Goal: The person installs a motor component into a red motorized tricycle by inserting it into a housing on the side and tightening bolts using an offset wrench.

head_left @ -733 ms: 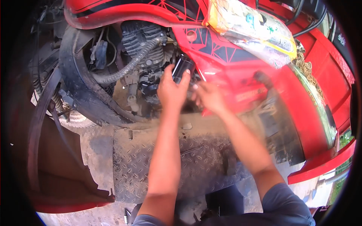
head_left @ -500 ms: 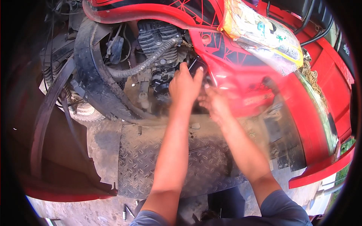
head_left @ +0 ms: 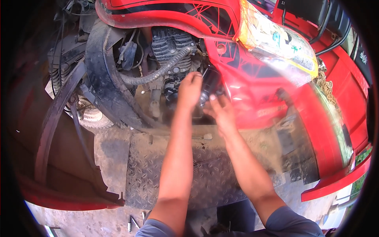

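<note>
A shiny black cylindrical part [head_left: 211, 82] sits tilted between my two hands, beside the engine and the red side panel. My left hand [head_left: 190, 90] is closed against its left side, with some fingers hidden behind it. Around its lower end curl the fingers of my right hand [head_left: 222, 112]. What exactly the part is, I cannot make out. Left of my hands is the finned engine [head_left: 170, 44], with a ribbed metal-coloured hose [head_left: 158, 72] running across it.
A curved black fender [head_left: 98, 71] stands left of the engine. Below lies a dusty tread-plate footboard [head_left: 158, 170] with a small brush-like piece [head_left: 207, 136] on it. Red bodywork [head_left: 252, 94] closes off the right, and a plastic bag [head_left: 280, 43] rests on top. Tools [head_left: 129, 224] lie on the ground.
The black part now shows more of its rounded body between my hands. My left hand has come slightly lower, and its thumb has drawn in. The whole view has shifted a little.
</note>
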The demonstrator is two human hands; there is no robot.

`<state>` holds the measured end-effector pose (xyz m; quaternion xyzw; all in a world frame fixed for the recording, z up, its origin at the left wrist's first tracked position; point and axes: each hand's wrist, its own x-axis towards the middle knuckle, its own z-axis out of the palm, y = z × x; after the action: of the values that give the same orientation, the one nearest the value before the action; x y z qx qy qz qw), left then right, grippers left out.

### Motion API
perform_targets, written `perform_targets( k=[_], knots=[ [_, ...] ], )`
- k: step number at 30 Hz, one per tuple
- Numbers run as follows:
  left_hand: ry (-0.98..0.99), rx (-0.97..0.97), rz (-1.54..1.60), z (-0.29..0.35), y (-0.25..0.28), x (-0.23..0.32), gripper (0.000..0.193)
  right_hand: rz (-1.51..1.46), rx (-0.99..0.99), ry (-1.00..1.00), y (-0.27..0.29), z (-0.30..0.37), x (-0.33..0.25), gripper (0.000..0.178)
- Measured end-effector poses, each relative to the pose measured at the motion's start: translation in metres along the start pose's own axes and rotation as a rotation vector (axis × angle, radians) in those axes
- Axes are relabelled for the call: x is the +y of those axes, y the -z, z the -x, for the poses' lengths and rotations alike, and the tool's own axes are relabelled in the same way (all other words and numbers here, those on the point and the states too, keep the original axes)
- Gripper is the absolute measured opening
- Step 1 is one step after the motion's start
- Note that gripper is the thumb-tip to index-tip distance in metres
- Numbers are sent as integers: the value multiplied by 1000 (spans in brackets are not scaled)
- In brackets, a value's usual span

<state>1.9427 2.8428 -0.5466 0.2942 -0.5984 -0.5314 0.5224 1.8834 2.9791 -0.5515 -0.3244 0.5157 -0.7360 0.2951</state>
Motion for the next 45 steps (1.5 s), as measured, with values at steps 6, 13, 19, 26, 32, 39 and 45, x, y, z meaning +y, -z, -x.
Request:
perform_targets(
  k=[6,13,19,26,32,39,45],
  knots=[
    [92,-103,64,-8,6,-12,49,-92,-16,-34,-11,-1,-6,36],
    [45,-171,-63,-16,3,8,48,-207,50,-103,-17,-4,-4,34],
    [36,-246,-227,-75,-10,13,32,-319,22,-174,-10,-12,-2,42],
    [133,-138,-123,-107,-42,7,30,-327,-93,-154,-14,-14,-2,47],
    [245,-183,372,-104,-19,-7,14,-314,12,-191,-23,-13,-6,47],
    [228,-286,336,-100,-2,-6,11,-285,54,-92,-30,-12,-11,48],
    [221,-344,317,-97,3,-5,9,-263,27,-56,-34,-13,-12,47]
  ],
)
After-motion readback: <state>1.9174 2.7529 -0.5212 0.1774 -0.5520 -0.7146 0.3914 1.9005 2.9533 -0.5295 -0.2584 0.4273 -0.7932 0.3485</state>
